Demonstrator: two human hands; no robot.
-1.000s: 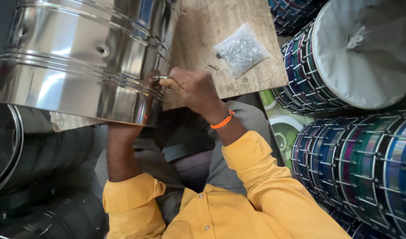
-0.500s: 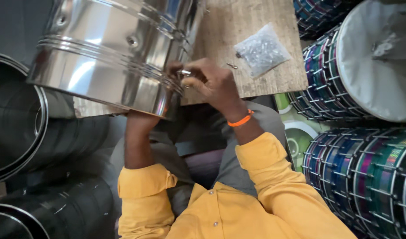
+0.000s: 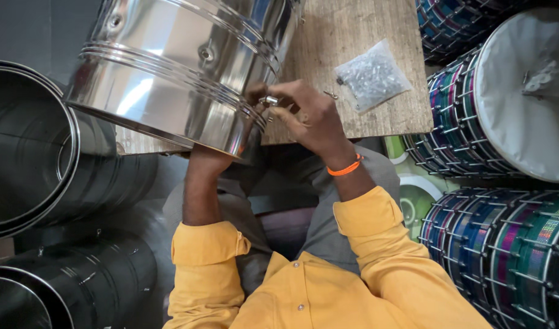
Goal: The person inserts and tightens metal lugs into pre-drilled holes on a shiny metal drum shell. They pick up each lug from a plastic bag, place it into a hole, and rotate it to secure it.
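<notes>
Pinching a small metal fitting (image 3: pixel 270 100) against the rim of the steel drum shell (image 3: pixel 182 67) lying on the wooden board (image 3: pixel 352 36), the right hand (image 3: pixel 310 119) has its fingertips closed. The left hand reaches inside the shell, its grip hidden. Nearby, a clear bag (image 3: pixel 372 75) holds small metal hardware.

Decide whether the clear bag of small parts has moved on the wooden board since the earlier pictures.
No. The bag lies at the same spot near the wooden board's right edge; only the camera view shifted.
</notes>
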